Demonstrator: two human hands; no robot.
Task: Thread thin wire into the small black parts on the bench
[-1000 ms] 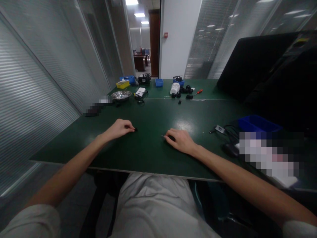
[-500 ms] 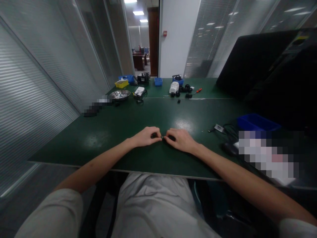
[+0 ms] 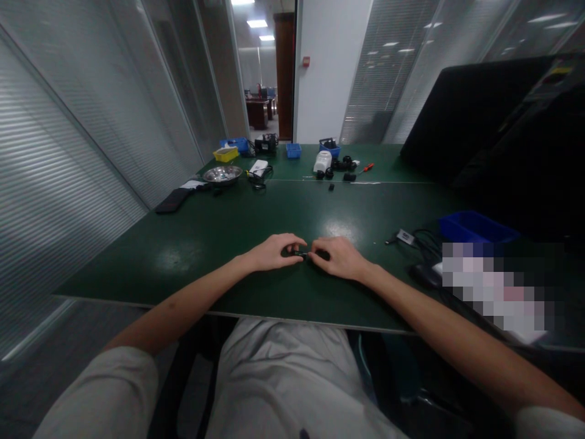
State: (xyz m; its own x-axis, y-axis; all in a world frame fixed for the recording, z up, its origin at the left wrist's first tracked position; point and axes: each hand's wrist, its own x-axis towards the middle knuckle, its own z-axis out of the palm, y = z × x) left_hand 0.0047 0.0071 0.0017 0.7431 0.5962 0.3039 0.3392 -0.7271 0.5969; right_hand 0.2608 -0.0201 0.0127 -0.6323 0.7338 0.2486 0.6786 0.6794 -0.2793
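A small dark part (image 3: 300, 253) with a light, shiny spot lies between my two hands, low over the green table; its exact kind is too small to make out. My right hand (image 3: 338, 257) pinches its right end between thumb and fingertips. Around its left end, my left hand (image 3: 275, 251) has thumb and forefinger parted, with a gap showing between them. Whether the left thumb touches the part I cannot tell. Both hands are just above or resting on the table (image 3: 256, 213).
Farther back are a metal bowl (image 3: 222, 175), a white box with a cable (image 3: 258, 168), a white device (image 3: 322, 161) and an orange-handled screwdriver (image 3: 367, 167). A blue tray (image 3: 478, 227), a tagged cable (image 3: 406, 237) and a large black object (image 3: 479, 116) stand right. A dark flat object (image 3: 173, 200) lies left.
My left thumb and forefinger have spread from a pinch, showing more of the dark part. The right hand keeps its pinch and has shifted slightly right.
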